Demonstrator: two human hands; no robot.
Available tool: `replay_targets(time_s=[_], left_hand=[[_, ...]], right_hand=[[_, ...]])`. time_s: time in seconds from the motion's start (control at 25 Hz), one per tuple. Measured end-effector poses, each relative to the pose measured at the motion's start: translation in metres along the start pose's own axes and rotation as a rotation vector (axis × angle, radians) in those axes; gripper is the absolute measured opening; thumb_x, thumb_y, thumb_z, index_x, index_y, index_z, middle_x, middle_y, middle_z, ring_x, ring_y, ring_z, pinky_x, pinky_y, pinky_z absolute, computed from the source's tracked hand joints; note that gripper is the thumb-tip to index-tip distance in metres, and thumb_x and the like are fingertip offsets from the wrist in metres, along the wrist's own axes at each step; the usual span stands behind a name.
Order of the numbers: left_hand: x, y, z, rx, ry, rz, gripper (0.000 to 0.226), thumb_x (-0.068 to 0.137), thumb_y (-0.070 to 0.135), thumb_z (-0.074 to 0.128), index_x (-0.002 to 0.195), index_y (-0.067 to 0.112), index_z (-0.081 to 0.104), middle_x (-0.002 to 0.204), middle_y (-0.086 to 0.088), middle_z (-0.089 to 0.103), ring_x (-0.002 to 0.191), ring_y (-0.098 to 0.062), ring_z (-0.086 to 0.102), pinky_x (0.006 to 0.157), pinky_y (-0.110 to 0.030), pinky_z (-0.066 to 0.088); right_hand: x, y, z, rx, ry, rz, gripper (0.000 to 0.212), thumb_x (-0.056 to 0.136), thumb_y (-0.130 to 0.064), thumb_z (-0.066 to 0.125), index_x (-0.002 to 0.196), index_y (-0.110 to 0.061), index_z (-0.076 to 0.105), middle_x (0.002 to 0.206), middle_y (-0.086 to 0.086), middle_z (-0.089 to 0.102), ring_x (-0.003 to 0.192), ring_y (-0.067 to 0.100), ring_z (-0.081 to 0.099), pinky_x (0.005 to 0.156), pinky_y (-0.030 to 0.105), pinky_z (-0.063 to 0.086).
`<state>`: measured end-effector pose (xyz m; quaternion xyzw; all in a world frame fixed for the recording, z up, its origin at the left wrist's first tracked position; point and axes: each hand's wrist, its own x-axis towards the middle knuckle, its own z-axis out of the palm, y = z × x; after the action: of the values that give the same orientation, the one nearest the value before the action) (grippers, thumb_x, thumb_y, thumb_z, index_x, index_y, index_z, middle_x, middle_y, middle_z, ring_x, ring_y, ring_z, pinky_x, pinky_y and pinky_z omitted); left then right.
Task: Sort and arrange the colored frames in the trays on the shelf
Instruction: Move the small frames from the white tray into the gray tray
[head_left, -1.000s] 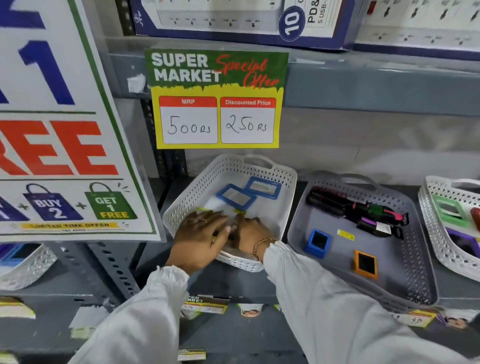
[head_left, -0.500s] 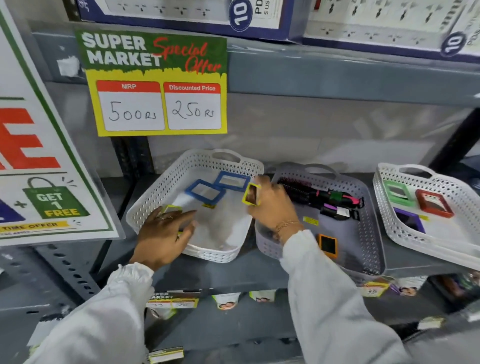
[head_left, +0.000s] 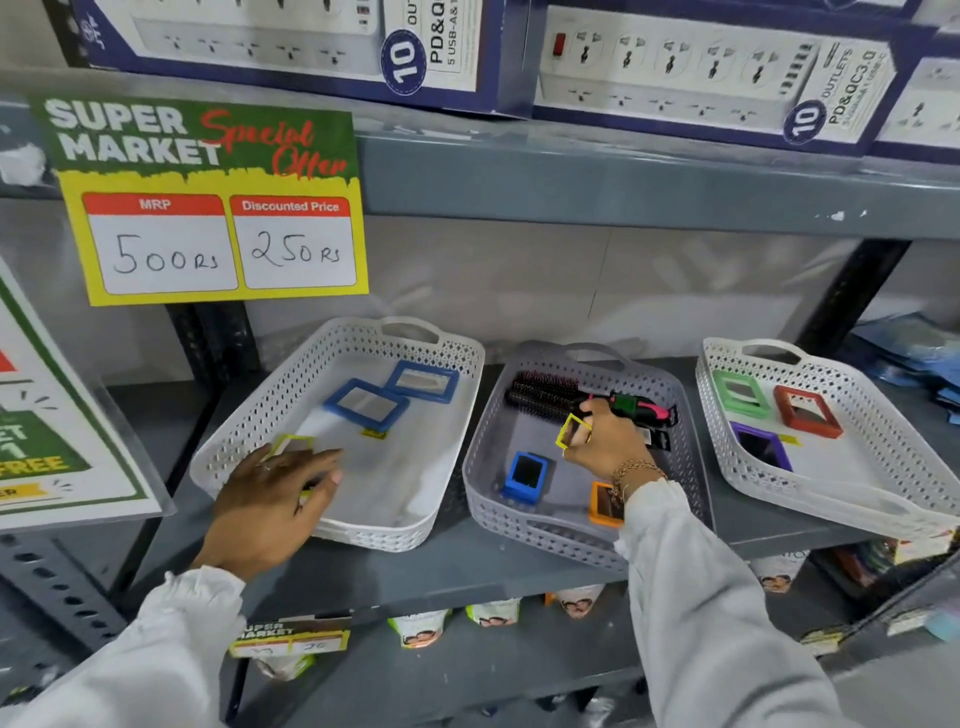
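Three perforated trays stand on the grey shelf. The left white tray (head_left: 249, 431) holds two blue frames (head_left: 363, 402) (head_left: 423, 382) and a yellow frame (head_left: 291, 445). My left hand (head_left: 270, 499) rests over the yellow frame's near side, fingers spread. My right hand (head_left: 602, 441) is above the grey middle tray (head_left: 480, 467) and pinches a second yellow frame (head_left: 571, 430). A small blue frame (head_left: 525, 474) and an orange frame (head_left: 602, 503) lie in the grey tray. The right white tray (head_left: 852, 499) holds green (head_left: 740, 392), red (head_left: 808, 410) and purple (head_left: 761, 447) frames.
Dark hair brushes (head_left: 550, 397) with pink and green handles lie at the back of the grey tray. A price sign (head_left: 208, 208) hangs from the upper shelf; power strip boxes (head_left: 675, 73) sit above. A large poster (head_left: 57, 441) stands at the left. Packets fill the lower shelf.
My right hand lifted a yellow frame out of the left white tray and carried it right, over the grey tray. My left hand stayed in the white tray.
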<state>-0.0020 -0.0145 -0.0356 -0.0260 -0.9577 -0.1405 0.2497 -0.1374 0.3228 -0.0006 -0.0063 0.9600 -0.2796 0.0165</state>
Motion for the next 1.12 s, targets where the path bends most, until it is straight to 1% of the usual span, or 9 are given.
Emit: replay_targets(time_s=[0.16,0.28,0.36,0.48,0.56,0.76,0.88,1.0,1.12], left_hand=[[0.001,0.001,-0.001,0.009,-0.011,-0.006,0.070,0.089,0.062,0.014,0.104,0.019,0.067,0.100,-0.005,0.073,0.099,-0.027,0.064,0.092,-0.035,0.035],[0.002,0.002,-0.002,-0.009,-0.043,-0.025,0.071,0.088,0.065,0.014,0.105,0.020,0.066,0.104,-0.004,0.071,0.106,-0.026,0.061,0.092,-0.040,0.039],[0.002,0.003,-0.003,-0.021,-0.042,-0.038,0.071,0.088,0.066,0.014,0.105,0.020,0.066,0.106,-0.004,0.071,0.106,-0.026,0.061,0.090,-0.043,0.042],[0.001,0.007,-0.006,-0.032,-0.043,-0.084,0.067,0.086,0.065,0.020,0.106,0.020,0.066,0.110,-0.005,0.069,0.108,-0.026,0.059,0.091,-0.044,0.041],[0.001,0.007,-0.005,-0.034,-0.051,-0.110,0.069,0.086,0.067,0.019,0.108,0.020,0.066,0.112,-0.006,0.068,0.110,-0.026,0.058,0.095,-0.046,0.040],[0.002,0.012,-0.006,-0.033,-0.024,-0.110,0.073,0.086,0.068,0.015,0.104,0.020,0.066,0.111,-0.004,0.069,0.107,-0.024,0.057,0.094,-0.047,0.040],[0.004,0.013,-0.007,-0.028,-0.020,-0.099,0.074,0.086,0.067,0.016,0.105,0.017,0.067,0.110,-0.006,0.069,0.104,-0.026,0.059,0.092,-0.047,0.041],[0.007,0.013,-0.009,-0.029,-0.041,-0.110,0.062,0.085,0.058,0.028,0.105,0.016,0.067,0.108,-0.009,0.070,0.106,-0.029,0.060,0.091,-0.048,0.042],[0.008,0.015,-0.011,-0.014,-0.058,-0.116,0.056,0.082,0.051,0.030,0.105,0.016,0.068,0.106,-0.011,0.070,0.105,-0.031,0.060,0.090,-0.047,0.042]], right_hand=[[0.019,0.002,-0.004,-0.255,-0.206,-0.057,0.054,0.078,-0.007,0.063,0.130,-0.012,0.046,0.107,0.010,0.067,0.100,0.028,0.063,0.089,0.032,0.050],[0.032,0.002,-0.003,-0.322,-0.284,-0.090,0.054,0.085,-0.016,0.062,0.135,-0.013,0.045,0.130,0.015,0.059,0.118,0.031,0.057,0.100,0.034,0.047],[0.039,0.000,-0.004,-0.303,-0.263,-0.084,0.059,0.081,-0.020,0.067,0.135,-0.013,0.047,0.135,0.015,0.055,0.123,0.031,0.054,0.103,0.037,0.046],[0.046,-0.005,-0.007,-0.366,-0.208,-0.050,0.052,0.074,-0.022,0.070,0.121,-0.008,0.056,0.121,0.016,0.063,0.108,0.032,0.062,0.090,0.033,0.052],[0.049,-0.005,-0.004,-0.447,-0.252,-0.023,0.048,0.076,-0.029,0.070,0.116,-0.005,0.058,0.117,0.015,0.062,0.103,0.033,0.064,0.085,0.033,0.053],[0.059,0.001,0.007,-0.434,-0.295,-0.043,0.042,0.079,-0.017,0.068,0.118,-0.004,0.060,0.121,0.017,0.062,0.106,0.033,0.064,0.085,0.032,0.052],[0.059,0.004,0.009,-0.367,-0.300,-0.036,0.047,0.078,-0.010,0.066,0.123,-0.006,0.055,0.124,0.019,0.058,0.105,0.034,0.063,0.088,0.035,0.055],[0.056,0.004,0.012,-0.357,-0.285,-0.034,0.049,0.080,-0.009,0.064,0.128,-0.007,0.051,0.128,0.019,0.053,0.110,0.033,0.060,0.089,0.034,0.053],[0.055,0.001,0.012,-0.366,-0.278,-0.027,0.048,0.083,-0.008,0.060,0.130,-0.007,0.049,0.129,0.019,0.052,0.112,0.033,0.058,0.085,0.031,0.051]])
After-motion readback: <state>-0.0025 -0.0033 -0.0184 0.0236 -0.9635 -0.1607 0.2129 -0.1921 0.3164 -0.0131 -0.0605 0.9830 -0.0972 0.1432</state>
